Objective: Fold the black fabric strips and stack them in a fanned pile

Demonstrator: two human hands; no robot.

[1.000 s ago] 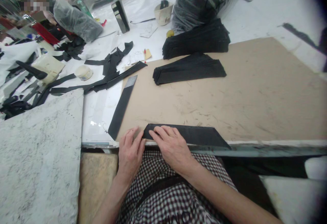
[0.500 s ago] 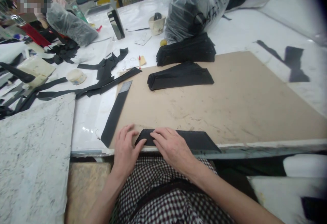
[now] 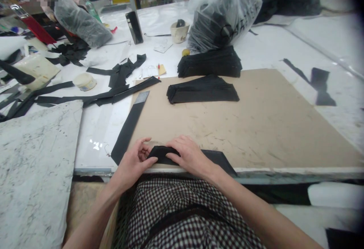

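Note:
A black fabric strip (image 3: 217, 158) with slanted ends lies along the near edge of the brown board (image 3: 256, 127). At its left end, my left hand (image 3: 135, 158) is closed, thumb on the near face and fingers curled behind. My right hand (image 3: 189, 156) grips the strip around its middle, thumb in front and fingers over the far edge. Between the hands the strip looks slightly raised. Left of my left hand lies a dark slanted strip (image 3: 127, 131) with a grey end. Farther up the board are a smaller stack of black pieces (image 3: 203, 90) and a thicker stack (image 3: 210, 63).
A clear plastic bag (image 3: 224, 14) with dark contents stands behind the stacks, near a small cup (image 3: 179, 33). Black scraps (image 3: 119, 76) and a round tub (image 3: 84, 82) lie on the left. A phone-like black object (image 3: 133, 27) leans on a post. Another person is at far left.
My right hand's fingers have gone from lying on top of the strip to over its far edge, thumb in front. The strip's left part has lifted slightly. The view has shifted a little.

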